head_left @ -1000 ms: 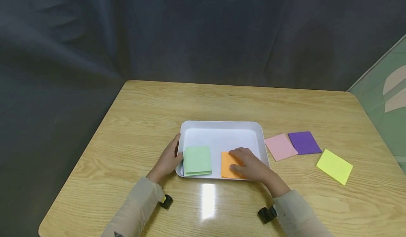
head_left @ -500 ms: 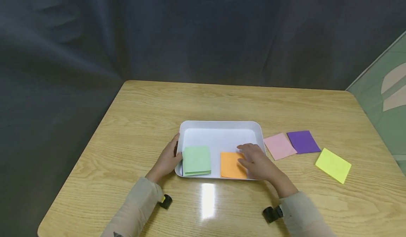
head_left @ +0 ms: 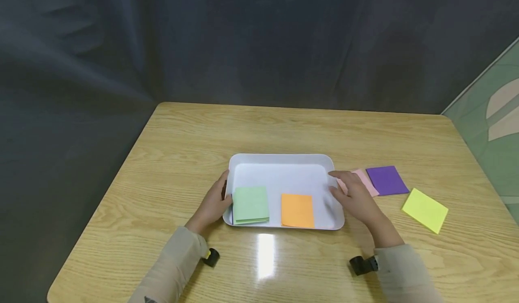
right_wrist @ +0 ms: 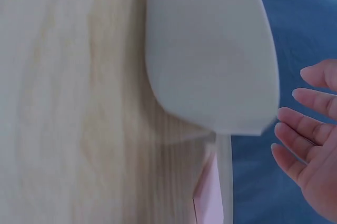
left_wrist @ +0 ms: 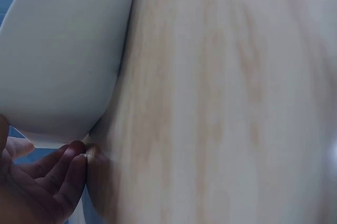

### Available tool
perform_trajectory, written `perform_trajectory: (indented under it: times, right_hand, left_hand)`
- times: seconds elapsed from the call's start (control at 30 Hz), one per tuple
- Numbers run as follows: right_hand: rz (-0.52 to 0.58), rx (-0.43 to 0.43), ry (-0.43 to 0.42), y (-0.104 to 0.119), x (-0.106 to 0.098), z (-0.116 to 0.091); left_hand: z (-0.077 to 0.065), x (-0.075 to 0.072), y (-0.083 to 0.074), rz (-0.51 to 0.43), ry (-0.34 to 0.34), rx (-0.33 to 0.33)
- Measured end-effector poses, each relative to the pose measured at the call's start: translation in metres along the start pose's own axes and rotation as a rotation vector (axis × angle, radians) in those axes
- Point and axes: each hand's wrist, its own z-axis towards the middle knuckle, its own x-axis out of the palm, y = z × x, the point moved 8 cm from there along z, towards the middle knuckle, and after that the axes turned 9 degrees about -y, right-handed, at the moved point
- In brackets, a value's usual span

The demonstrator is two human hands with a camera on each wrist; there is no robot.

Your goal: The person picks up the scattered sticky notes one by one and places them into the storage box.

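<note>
A white tray [head_left: 292, 176] sits on the wooden table. My left hand [head_left: 211, 205] grips its left side, thumb at the rim and fingers along the outer wall; in the left wrist view the fingers [left_wrist: 66, 174] bend at the tray's end. Inside, a small pile of light green paper squares [head_left: 250, 204] lies front left, a dark purple edge showing beside it. An orange paper square [head_left: 297, 210] lies right of them. My right hand [head_left: 357, 197] hovers over the tray's right rim, fingers loosely spread and holding nothing. It partly covers a pink paper square [head_left: 366, 183].
Right of the tray, a purple paper square [head_left: 388, 180] lies beside the pink one, and a yellow one [head_left: 425, 210] lies nearer the front. Dark cloth [head_left: 259, 41] hangs behind the table [head_left: 194, 136] and along its left side.
My right hand has lifted off the orange square and moved right to the tray's right rim, leaving the square in the tray. The left hand has stayed at the tray's side.
</note>
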Motion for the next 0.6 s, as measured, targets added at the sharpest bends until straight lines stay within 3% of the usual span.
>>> perform_trajectory:
  times: [0.23,0.6]
  right_hand:
    - [-0.021,0.094,-0.001,-0.014,-0.017,-0.002]
    - [-0.059,0.042,0.05,-0.033,-0.022,-0.007]
  left_hand:
    - [0.0,0.0,0.001,-0.009,0.008,-0.015]
    - [0.0,0.0,-0.001,-0.016,0.016,-0.023]
